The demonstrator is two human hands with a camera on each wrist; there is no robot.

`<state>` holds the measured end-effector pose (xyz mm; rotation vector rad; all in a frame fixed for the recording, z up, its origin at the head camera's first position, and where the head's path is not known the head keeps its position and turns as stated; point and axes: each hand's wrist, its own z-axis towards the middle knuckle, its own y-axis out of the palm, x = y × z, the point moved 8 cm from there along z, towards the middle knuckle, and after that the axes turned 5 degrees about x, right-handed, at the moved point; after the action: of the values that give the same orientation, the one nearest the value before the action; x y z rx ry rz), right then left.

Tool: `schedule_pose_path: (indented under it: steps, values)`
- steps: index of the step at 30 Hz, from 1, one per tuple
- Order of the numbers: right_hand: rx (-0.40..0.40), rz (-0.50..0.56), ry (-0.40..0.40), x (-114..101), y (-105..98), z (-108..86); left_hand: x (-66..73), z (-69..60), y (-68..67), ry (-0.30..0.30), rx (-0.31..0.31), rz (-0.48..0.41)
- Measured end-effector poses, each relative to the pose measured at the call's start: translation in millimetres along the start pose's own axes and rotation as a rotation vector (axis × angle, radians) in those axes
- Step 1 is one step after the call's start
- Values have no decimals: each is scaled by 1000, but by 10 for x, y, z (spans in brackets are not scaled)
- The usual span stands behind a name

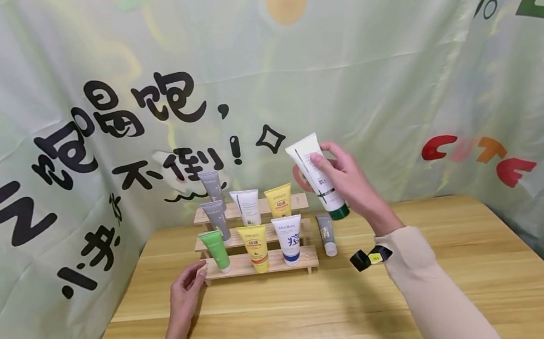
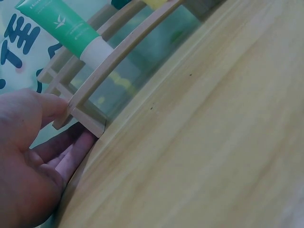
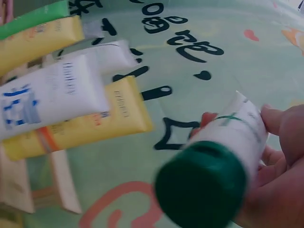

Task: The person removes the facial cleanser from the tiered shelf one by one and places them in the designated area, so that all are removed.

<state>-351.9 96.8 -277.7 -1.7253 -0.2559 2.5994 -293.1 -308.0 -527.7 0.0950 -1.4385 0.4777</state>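
White tube (image 1: 321,185) with green cap (image 1: 339,212) is up in the air, off the table (image 1: 279,319), above and right of the wooden rack (image 1: 274,261); tilted, cap end low. Right grip (image 1: 350,174) clamped on it, thumb on the front, fingers behind. Left grip (image 1: 187,291) pinches the rack's front left corner, thumb at the step's end, fingers down by the leg. Front step: green tube (image 1: 217,251), yellow tube (image 1: 254,247), blue-capped tube (image 1: 288,240); more tubes behind, some bases hidden. Small grey tube (image 1: 327,233) stands on the table just beside the rack's right end. For good handling, judging from here: hold the tube lightly, since the body looks soft; level it so the flat cap faces straight down before any setting down; carry it over the other tubes' tops, as they look easy to tip; left grip best used as a brace, no tugging.
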Motion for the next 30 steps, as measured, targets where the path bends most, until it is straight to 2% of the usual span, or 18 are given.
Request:
schedule_pose_path:
  steps: [8,12,18,21,30]
  values:
    - [-25,20,163,389,-31,-248,2,-15,-4,-13,3,0]
    - [-61,54,240,492,-16,-367,-10,-26,-7,-33,5,-5]
    - [-141,36,265,568,-44,-532,-7,-36,2,-37,-10,-22]
    - [-136,53,274,640,-90,-583,-5,-29,7,-32,-9,-20]
    - [-45,112,316,930,-212,-715,-3,4,5,6,4,5]
